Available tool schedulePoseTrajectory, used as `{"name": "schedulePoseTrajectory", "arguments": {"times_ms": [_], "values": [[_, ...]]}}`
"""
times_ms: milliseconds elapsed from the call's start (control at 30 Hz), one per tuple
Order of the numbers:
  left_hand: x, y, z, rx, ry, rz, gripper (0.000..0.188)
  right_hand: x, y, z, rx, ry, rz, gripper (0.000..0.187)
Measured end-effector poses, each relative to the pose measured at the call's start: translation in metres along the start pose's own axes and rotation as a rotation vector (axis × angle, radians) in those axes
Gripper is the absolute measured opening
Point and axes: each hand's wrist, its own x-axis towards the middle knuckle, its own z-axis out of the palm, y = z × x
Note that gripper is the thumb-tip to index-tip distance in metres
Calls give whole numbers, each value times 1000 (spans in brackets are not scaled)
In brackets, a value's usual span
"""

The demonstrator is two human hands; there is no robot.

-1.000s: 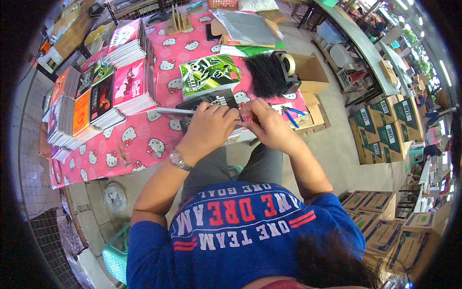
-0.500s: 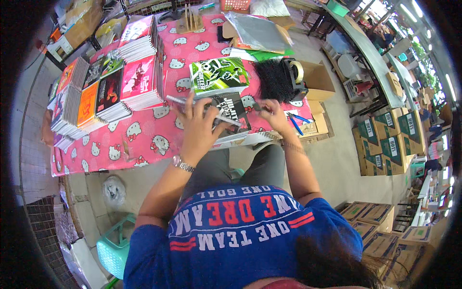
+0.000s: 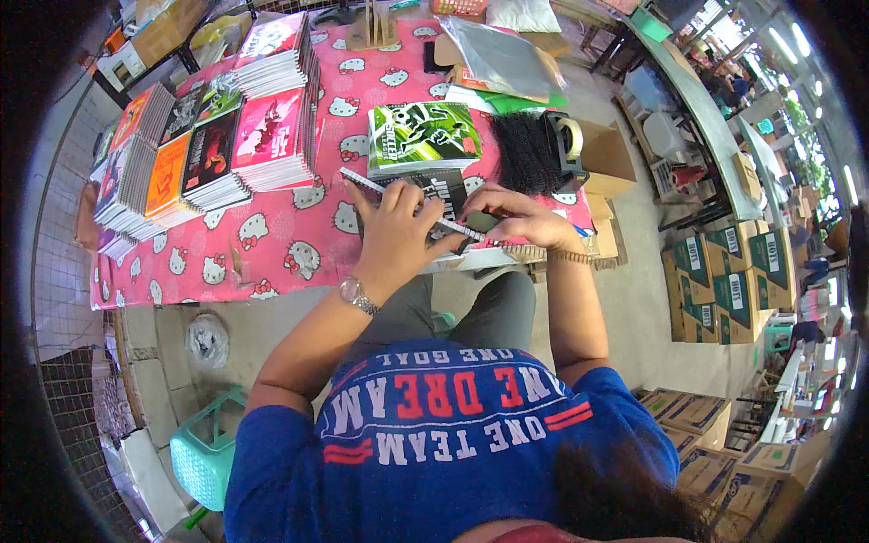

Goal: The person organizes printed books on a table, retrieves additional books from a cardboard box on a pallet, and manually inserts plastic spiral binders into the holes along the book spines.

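My left hand (image 3: 398, 226), with a wristwatch, grips a notebook (image 3: 455, 228) tilted up on edge, its long punched edge uppermost. My right hand (image 3: 529, 222) is closed at the notebook's right end, pinching a small dark flat piece (image 3: 484, 221). From that end a thin spiral binding coil (image 3: 543, 254) runs right across my right wrist. Just behind my hands lies a black-covered notebook (image 3: 450, 182), partly hidden. Beyond it sits a stack of green-covered notebooks (image 3: 424, 136).
Stacks of spiral notebooks (image 3: 262, 136) fill the left of the pink patterned tablecloth (image 3: 312, 258). To the right are a heap of black coils (image 3: 525, 154), a tape dispenser (image 3: 570, 145) and an open carton (image 3: 606, 158). A green stool (image 3: 208, 452) stands lower left.
My right hand has come left to the notebook's end, bringing the coil with it. The held notebook has shifted slightly right. The blue-handled pliers are now mostly hidden behind my right hand.
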Motion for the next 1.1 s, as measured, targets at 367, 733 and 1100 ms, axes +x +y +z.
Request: {"name": "schedulePoseTrajectory", "arguments": {"times_ms": [367,733,1100], "values": [[-12,4,-22,-30,-49,-23,45,19,3,15,29,-69,-70,59],[-7,-45,-28,-115,45,-4,46,45,-3,12,-148,-134,-27,47],[-8,-48,-31,-98,-30,25,45,56,-7,24,171,-126,-12,48]]}}
